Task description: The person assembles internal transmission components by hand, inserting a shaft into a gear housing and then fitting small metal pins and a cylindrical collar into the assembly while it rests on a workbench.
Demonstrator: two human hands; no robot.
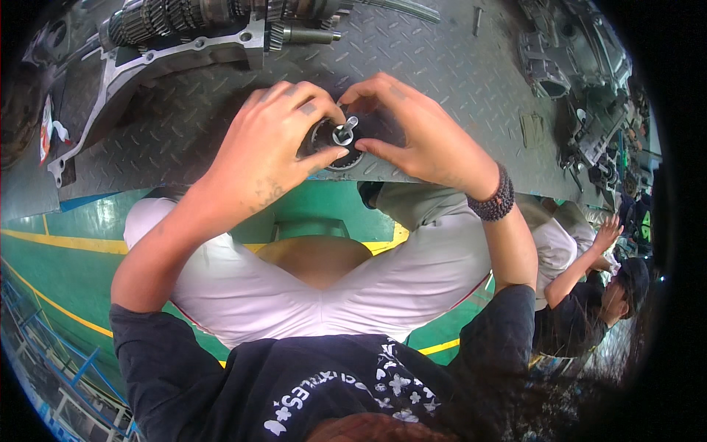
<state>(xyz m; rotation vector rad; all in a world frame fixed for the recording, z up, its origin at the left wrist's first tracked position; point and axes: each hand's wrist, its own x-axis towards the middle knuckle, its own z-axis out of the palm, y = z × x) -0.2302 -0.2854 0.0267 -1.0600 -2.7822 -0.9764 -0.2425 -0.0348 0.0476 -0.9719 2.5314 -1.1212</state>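
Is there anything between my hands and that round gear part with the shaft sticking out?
Nothing visible. Both the left hand and the right hand already have fingertips on the round gear part at the edge of the checker-plate bench.

A gear shaft assembly (191,16) is lying on its aluminium housing plate (158,62) at the far left of the checker-plate workbench (456,66). Gearbox casings (567,51) are sitting far right, where another person (589,283) is crouching.
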